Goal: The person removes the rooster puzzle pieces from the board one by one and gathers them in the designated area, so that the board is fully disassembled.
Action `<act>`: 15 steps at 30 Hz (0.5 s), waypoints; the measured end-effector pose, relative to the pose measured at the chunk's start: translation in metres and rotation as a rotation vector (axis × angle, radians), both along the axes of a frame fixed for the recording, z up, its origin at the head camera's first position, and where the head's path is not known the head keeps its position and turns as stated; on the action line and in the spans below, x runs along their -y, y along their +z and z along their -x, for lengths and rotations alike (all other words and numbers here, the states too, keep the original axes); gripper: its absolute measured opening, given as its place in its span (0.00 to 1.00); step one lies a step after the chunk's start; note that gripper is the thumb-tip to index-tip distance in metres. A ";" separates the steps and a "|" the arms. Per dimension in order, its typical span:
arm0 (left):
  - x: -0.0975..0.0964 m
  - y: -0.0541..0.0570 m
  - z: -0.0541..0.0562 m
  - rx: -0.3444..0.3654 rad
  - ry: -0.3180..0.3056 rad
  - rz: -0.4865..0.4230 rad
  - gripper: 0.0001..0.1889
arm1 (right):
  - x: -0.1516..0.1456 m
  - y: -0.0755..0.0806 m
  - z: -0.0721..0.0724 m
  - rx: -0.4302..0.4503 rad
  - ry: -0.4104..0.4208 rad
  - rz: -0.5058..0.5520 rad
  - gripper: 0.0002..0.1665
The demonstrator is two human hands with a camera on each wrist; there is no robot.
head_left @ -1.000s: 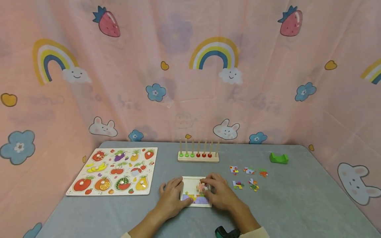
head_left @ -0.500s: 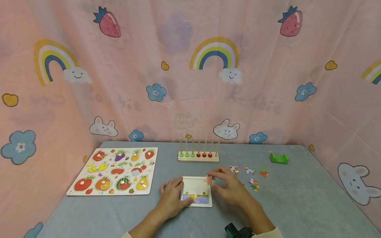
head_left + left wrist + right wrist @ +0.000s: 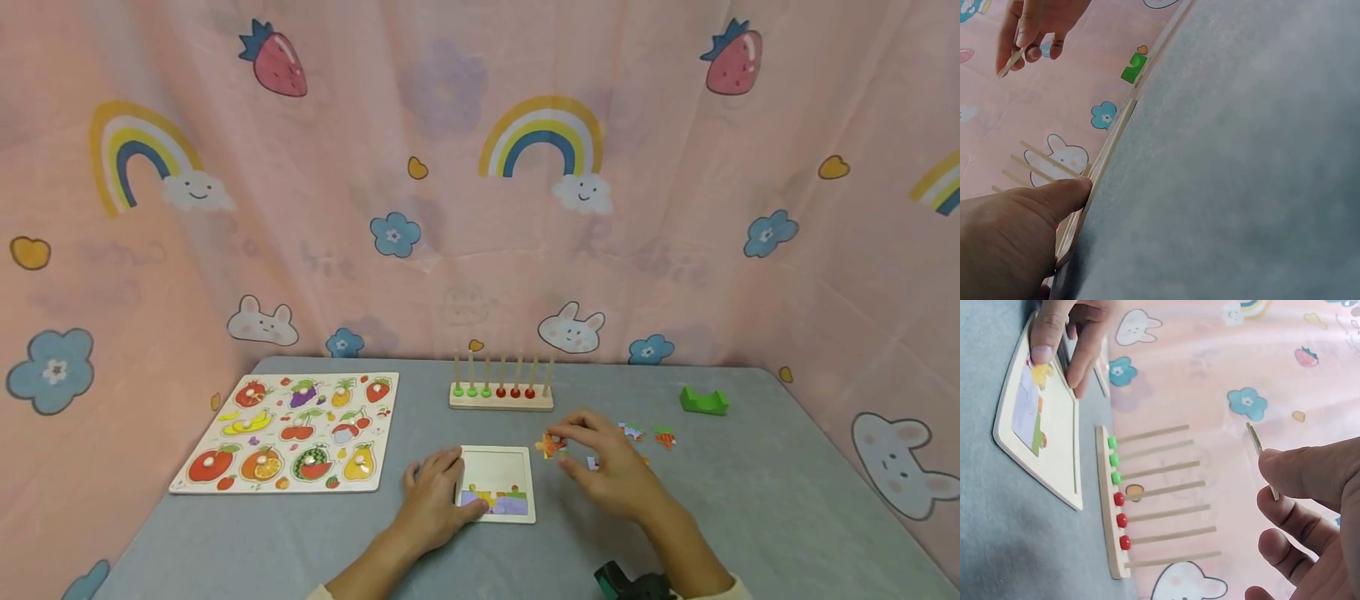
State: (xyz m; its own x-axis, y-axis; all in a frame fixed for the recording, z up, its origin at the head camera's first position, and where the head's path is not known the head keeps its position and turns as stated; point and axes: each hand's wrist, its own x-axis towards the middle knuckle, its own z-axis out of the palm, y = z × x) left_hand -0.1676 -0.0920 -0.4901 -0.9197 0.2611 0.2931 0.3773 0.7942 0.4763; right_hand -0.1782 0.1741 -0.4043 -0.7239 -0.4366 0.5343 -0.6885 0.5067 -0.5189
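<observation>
A pale wooden puzzle tray (image 3: 495, 471) lies flat on the table, purple and yellow jigsaw pieces (image 3: 512, 502) fitted along its near edge. My left hand (image 3: 432, 502) holds the tray by its left side, the thumb on the near pieces and the fingers along the rim. To the right of the tray, my right hand (image 3: 611, 467) pinches an orange puzzle piece (image 3: 550, 446) between thumb and fingertips. Seen edge-on in the right wrist view, that puzzle piece (image 3: 1257, 447) is held up off the table. Loose puzzle pieces (image 3: 664, 437) lie behind the right hand, partly hidden by it.
A fruit knob puzzle board (image 3: 318, 450) lies at the left. Behind the tray stands a wooden peg rack (image 3: 501, 402) with green and red beads. A green block (image 3: 703, 401) sits at the back right. A pink printed curtain (image 3: 480, 275) hangs behind the table.
My right hand has lifted the orange piece out of the tray and carried it right, beyond the rim. The left hand has stayed on the tray.
</observation>
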 end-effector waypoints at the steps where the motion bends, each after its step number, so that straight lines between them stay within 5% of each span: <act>1: 0.000 0.000 0.000 0.002 0.000 0.000 0.35 | -0.001 0.001 0.000 -0.004 -0.003 -0.007 0.25; 15: 0.000 0.000 0.000 0.026 0.004 0.000 0.37 | -0.024 0.011 -0.008 -0.041 -0.058 -0.047 0.24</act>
State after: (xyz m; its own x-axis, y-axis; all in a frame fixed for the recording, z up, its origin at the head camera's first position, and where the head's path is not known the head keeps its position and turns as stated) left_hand -0.1677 -0.0924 -0.4898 -0.9280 0.2575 0.2693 0.3618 0.7957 0.4858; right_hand -0.1701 0.1981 -0.3934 -0.7266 -0.4201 0.5437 -0.6776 0.5693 -0.4656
